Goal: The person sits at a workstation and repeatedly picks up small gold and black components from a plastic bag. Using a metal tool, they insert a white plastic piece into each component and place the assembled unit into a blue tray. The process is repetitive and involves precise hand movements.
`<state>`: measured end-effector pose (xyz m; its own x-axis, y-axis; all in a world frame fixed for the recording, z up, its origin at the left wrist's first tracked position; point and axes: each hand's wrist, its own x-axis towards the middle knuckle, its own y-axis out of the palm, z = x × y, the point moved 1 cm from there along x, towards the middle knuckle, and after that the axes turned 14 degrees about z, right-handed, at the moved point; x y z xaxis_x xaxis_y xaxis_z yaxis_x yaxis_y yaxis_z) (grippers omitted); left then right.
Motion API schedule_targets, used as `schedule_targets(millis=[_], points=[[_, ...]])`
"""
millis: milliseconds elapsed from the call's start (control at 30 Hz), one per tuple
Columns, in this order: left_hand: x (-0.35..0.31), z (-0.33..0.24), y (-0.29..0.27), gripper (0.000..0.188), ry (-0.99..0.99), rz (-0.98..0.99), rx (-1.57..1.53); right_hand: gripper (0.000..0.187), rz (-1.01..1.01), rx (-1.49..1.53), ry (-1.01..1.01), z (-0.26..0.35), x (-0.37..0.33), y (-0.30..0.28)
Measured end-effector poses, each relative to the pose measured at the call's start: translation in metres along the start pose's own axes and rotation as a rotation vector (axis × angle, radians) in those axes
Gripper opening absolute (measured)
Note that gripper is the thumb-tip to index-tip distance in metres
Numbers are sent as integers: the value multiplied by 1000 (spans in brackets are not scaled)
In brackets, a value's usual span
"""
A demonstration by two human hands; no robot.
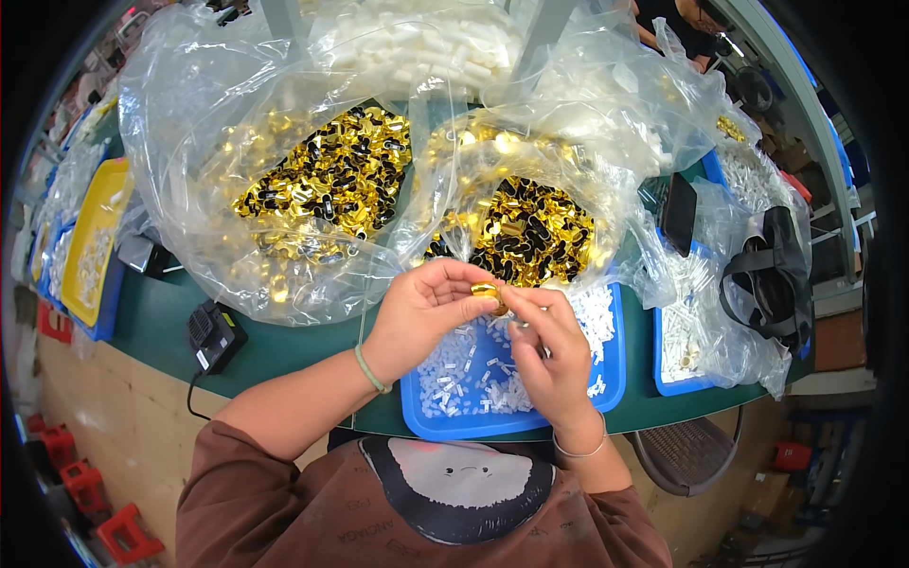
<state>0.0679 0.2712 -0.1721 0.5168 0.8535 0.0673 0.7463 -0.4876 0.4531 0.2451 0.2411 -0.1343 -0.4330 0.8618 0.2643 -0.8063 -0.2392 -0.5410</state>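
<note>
My two hands meet above the back part of a blue tray [502,425]. Between the thumb and fingers of my left hand [417,308] is a small shiny gold piece [484,289], rounded like a cap. The fingertips of my right hand [551,352] pinch at the same piece from the right; whether they hold a second small part cannot be made out. Small white plastic parts [445,369] lie scattered in the tray below. Just beyond my hands, an opened clear bag shows many gold and black pieces [535,232].
Another clear bag [161,189] of gold and black pieces stands at left. White parts [417,47] are heaped behind. A corded black device [214,338] sits on the green table's left. Rightward are a phone [679,214], another blue tray [689,383] and a black bag [772,275].
</note>
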Motion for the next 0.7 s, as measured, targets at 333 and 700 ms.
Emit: schedule_targets(millis=[333,700], points=[[1,-4,5,40,23,61,6,34,-127,42,35,-6,-1,-4],[-4,2,6,30,27,51,50,52,-2,-238,-128,-10,0,3]])
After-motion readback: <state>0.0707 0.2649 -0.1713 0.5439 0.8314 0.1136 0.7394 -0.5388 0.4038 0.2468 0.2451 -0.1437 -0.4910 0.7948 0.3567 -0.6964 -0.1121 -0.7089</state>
